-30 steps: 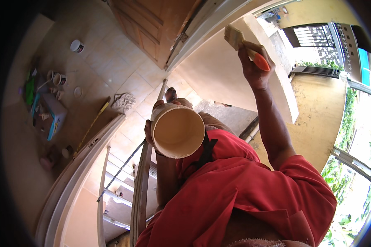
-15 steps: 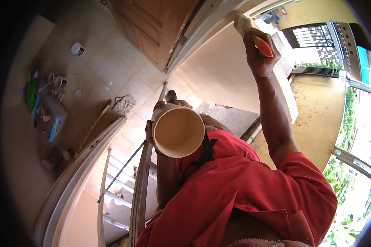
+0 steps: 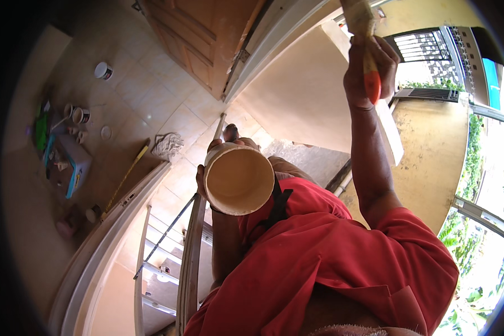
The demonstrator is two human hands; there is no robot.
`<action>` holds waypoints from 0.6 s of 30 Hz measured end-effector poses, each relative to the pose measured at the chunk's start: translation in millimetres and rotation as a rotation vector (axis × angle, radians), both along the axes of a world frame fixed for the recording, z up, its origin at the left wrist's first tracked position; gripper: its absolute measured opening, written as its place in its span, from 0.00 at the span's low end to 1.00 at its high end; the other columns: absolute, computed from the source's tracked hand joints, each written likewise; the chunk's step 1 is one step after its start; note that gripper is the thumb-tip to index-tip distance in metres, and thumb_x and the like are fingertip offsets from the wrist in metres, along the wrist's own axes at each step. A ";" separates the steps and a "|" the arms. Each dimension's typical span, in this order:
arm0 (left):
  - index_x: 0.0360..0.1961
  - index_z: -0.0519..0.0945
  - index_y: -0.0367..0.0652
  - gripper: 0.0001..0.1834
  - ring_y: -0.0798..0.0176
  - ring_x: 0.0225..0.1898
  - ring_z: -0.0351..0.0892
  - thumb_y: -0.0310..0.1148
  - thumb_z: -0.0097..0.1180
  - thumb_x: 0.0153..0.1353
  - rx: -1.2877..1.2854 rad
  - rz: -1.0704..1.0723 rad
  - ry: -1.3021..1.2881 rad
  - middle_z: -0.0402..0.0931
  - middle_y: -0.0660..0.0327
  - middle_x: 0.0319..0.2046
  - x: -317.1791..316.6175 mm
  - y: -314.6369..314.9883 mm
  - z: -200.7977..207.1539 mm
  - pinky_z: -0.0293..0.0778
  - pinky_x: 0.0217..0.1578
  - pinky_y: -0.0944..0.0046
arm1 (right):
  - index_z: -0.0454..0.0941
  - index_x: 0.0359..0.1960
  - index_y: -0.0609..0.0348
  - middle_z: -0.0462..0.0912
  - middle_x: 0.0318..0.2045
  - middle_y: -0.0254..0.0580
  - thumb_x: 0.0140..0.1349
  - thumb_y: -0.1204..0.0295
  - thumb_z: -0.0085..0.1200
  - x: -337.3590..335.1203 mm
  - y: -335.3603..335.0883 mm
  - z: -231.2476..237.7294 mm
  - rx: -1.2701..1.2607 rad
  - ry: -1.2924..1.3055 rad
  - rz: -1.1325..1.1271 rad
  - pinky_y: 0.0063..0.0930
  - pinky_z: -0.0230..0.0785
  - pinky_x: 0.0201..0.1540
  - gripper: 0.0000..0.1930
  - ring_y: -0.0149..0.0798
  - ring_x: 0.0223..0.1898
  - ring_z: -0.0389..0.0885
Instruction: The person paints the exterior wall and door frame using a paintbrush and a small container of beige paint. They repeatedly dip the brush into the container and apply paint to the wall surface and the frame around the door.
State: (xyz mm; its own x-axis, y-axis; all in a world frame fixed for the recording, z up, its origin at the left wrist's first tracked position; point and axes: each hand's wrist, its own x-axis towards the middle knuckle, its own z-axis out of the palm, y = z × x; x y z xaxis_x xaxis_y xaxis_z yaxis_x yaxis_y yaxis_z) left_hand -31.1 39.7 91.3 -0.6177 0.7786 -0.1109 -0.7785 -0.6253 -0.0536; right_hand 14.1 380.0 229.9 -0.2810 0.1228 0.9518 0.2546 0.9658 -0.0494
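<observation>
My left hand (image 3: 201, 180) is wrapped around the side of a round paint bucket (image 3: 239, 208); only some of its fingers show past the wall. The bucket's mouth faces up, and its inside is cream-coloured. Up at the top right, my right hand (image 3: 357, 78) is closed around a paintbrush (image 3: 371, 85) with a red-orange handle end. Its pale bristles point up toward the top edge, near the light frame (image 3: 297, 28) above the doorway. Whether the bristles touch a surface I cannot tell.
A ladder (image 3: 191, 257) stands at my left side. Ahead is a brown panelled door (image 3: 199, 39), with a cream wall (image 3: 302, 95) right of it. Far below on the tiled floor lie a crumpled cloth (image 3: 167, 145), a yellow pole (image 3: 126, 176), a white bucket (image 3: 102, 70) and a blue-edged tray (image 3: 78, 162).
My right hand has shifted right with the paintbrush, which has swung more upright, its bristles moving up and right. My left hand and the bucket have moved only slightly left.
</observation>
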 end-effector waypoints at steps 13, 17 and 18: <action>0.74 0.66 0.42 0.26 0.28 0.69 0.71 0.39 0.47 0.80 0.021 0.014 -0.107 0.69 0.31 0.67 -0.3 -3.2 -7.3 0.80 0.64 0.37 | 0.83 0.42 0.58 0.87 0.39 0.46 0.60 0.78 0.73 20.9 -20.3 -81.7 -0.335 -0.296 0.004 0.32 0.83 0.40 0.12 0.43 0.38 0.90; 0.74 0.66 0.43 0.27 0.27 0.71 0.69 0.39 0.50 0.80 0.032 -0.011 -0.081 0.69 0.32 0.66 -3.3 -5.2 -5.9 0.80 0.64 0.37 | 0.85 0.41 0.60 0.88 0.39 0.47 0.60 0.78 0.73 12.9 -0.6 -34.7 -0.273 -0.269 0.031 0.31 0.83 0.42 0.10 0.42 0.39 0.90; 0.74 0.66 0.43 0.27 0.28 0.71 0.69 0.39 0.50 0.79 0.019 -0.031 -0.070 0.69 0.32 0.66 -4.7 -8.1 -15.8 0.80 0.64 0.37 | 0.86 0.40 0.60 0.89 0.39 0.47 0.60 0.79 0.74 11.0 5.1 -21.5 -0.243 -0.240 0.039 0.31 0.82 0.42 0.10 0.41 0.40 0.90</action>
